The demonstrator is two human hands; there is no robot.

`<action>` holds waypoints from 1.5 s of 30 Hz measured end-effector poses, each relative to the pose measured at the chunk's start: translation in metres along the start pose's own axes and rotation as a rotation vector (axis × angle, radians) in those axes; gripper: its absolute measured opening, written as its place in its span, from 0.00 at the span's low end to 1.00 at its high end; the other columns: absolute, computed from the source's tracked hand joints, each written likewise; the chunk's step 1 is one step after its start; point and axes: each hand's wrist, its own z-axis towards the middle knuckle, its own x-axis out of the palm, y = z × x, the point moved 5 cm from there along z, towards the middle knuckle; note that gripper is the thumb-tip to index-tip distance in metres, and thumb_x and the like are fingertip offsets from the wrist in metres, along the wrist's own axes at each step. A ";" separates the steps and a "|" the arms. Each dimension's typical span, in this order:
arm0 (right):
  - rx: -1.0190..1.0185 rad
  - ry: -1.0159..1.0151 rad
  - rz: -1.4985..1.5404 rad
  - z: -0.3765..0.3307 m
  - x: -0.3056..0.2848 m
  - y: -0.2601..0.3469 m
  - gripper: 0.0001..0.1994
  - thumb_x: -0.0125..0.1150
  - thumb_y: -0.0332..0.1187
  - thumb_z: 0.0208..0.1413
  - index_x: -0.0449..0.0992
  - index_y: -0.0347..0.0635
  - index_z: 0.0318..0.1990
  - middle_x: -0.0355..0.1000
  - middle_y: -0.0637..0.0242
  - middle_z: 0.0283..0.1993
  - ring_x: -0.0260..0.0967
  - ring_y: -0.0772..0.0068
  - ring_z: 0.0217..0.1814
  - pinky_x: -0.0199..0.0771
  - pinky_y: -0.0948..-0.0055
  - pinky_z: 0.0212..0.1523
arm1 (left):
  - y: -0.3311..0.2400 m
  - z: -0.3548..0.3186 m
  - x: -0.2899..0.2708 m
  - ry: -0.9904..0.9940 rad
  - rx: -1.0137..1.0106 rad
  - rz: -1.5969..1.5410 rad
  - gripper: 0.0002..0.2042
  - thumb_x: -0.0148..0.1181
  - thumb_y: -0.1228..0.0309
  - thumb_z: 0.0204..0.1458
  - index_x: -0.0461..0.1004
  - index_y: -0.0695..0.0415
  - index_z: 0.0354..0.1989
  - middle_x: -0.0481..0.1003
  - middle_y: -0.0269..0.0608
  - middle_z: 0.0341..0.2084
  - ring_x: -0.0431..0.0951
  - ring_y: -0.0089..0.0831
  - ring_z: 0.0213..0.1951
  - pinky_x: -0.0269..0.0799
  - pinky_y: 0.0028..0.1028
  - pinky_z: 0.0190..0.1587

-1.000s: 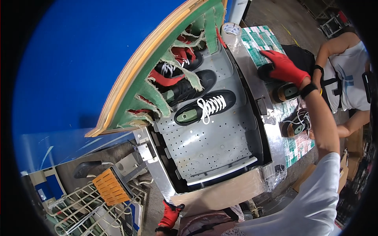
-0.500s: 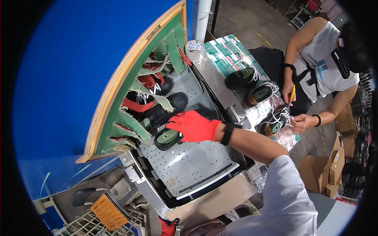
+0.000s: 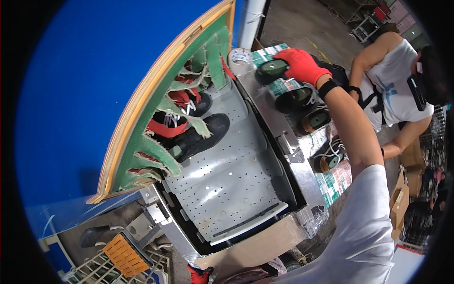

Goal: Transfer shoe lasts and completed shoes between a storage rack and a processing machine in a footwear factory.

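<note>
Red-gloved on both sides, reaching far out with the right hand point(image 3: 302, 66) and gripping a black shoe point(image 3: 272, 71) with a green insole over the upper end of the patterned tabletop point(image 3: 336, 184). Holding on with fingers point(image 3: 283, 54) curled over the shoe's front part, clasping it from above; cannot see their undersides. Cannot tell from this view any gap between sole and tabletop. Pointing the open heel end leftward, toward a roll of tape point(image 3: 241, 59) near the corner.

Just below, see a dark shoe point(image 3: 293, 99), then a brown-trimmed shoe point(image 3: 314, 119), then a loosely laced shoe point(image 3: 328, 161), ranged in a row along the tabletop. Across the metal frame point(image 3: 272, 116), see gray perforated slats point(image 3: 227, 189) bearing an all-black shoe point(image 3: 208, 135) and, deeper in, a white-laced shoe point(image 3: 201, 105), both partly covered by frayed green strips point(image 3: 215, 61) and red strips point(image 3: 165, 128). Notice a wooden rim point(image 3: 150, 85) arching around the strips, with a blue panel point(image 3: 104, 61) to its left.

Have the left hand point(image 3: 198, 274) low at the lower edge, near a cardboard sheet point(image 3: 253, 239); cannot tell the state of its fingers, mostly cut off. Find an orange slatted pad point(image 3: 124, 255) farther left, and a co-worker's white top point(image 3: 397, 66) beyond the tabletop at right
</note>
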 end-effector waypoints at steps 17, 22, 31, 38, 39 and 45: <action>-0.255 -0.029 0.497 0.010 0.048 0.176 0.30 0.71 0.42 0.44 0.72 0.45 0.56 0.71 0.58 0.56 0.69 0.53 0.58 0.69 0.61 0.59 | 0.001 0.016 -0.001 -0.047 0.223 -0.152 0.33 0.67 0.76 0.50 0.55 0.57 0.61 0.73 0.43 0.49 0.76 0.34 0.49 0.73 0.33 0.53; -0.383 0.057 0.400 -0.014 0.102 0.302 0.45 0.72 0.51 0.40 0.61 0.49 0.68 0.63 0.55 0.63 0.60 0.47 0.66 0.54 0.54 0.70 | 0.001 0.020 0.002 -0.042 0.259 -0.160 0.32 0.68 0.76 0.50 0.56 0.57 0.61 0.73 0.43 0.49 0.76 0.33 0.50 0.73 0.33 0.53; -0.256 0.137 0.461 -0.044 0.100 0.322 0.37 0.70 0.46 0.37 0.68 0.44 0.58 0.72 0.58 0.51 0.69 0.53 0.55 0.66 0.58 0.54 | 0.016 0.022 -0.004 -0.053 0.350 0.058 0.35 0.65 0.79 0.52 0.50 0.56 0.65 0.71 0.42 0.50 0.75 0.33 0.48 0.74 0.32 0.49; -0.152 0.292 0.651 -0.158 -0.003 0.270 0.35 0.74 0.41 0.33 0.71 0.43 0.55 0.74 0.55 0.43 0.71 0.49 0.50 0.70 0.58 0.52 | -0.026 0.007 0.000 -0.050 0.093 -0.207 0.31 0.65 0.80 0.52 0.53 0.50 0.60 0.72 0.38 0.44 0.74 0.26 0.36 0.72 0.26 0.33; -0.163 0.318 0.631 -0.174 -0.009 0.264 0.35 0.75 0.40 0.33 0.71 0.43 0.55 0.74 0.55 0.43 0.71 0.49 0.50 0.70 0.58 0.52 | -0.030 0.004 0.001 -0.066 0.096 -0.237 0.31 0.65 0.80 0.52 0.53 0.50 0.60 0.72 0.37 0.43 0.73 0.25 0.33 0.71 0.26 0.31; -0.113 0.405 0.522 -0.260 -0.040 0.238 0.37 0.76 0.37 0.29 0.72 0.45 0.55 0.73 0.55 0.47 0.71 0.51 0.53 0.70 0.58 0.54 | -0.021 0.002 0.003 -0.117 0.171 -0.254 0.30 0.66 0.79 0.52 0.54 0.50 0.59 0.72 0.36 0.40 0.72 0.24 0.30 0.69 0.26 0.28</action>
